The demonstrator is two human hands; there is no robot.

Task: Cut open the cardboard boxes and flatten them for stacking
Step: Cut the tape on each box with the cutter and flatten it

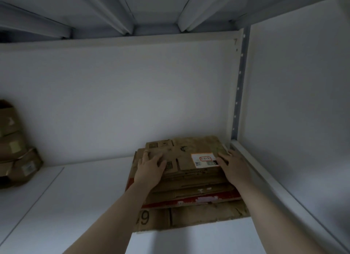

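This is the stacking end of the task. A flattened brown cardboard box (189, 151) with a white label with an orange border (203, 159) lies on top of a pile of flattened brown cardboard sheets (198, 189), and both hands are on it, settling it into place. The pile sits on the white metal shelf (75, 197), pushed into the back right corner just beside the perforated grey upright (238, 87).

The left hand (150, 168) lies palm down on the near left part of the top box, fingers spread and fairly straight. It presses rather than grasps. The right hand (233, 167) rests on the near right edge next to the label, fingers straight and close together, pointing toward the back wall. Neither hand pinches or curls round anything that I can see (the thumbs are partly hidden, so I cannot tell whether they hook under an edge).

The sheets below are staggered — a red-edged one (198, 199) and a wider bottom one (198, 215) stick out toward the person. The next move probably calls for squaring the top box against the pile, then letting go.

Several brown cardboard boxes (17, 149) stand well apart at the far left of the shelf — they look unflattened, so they likely wait for cutting.
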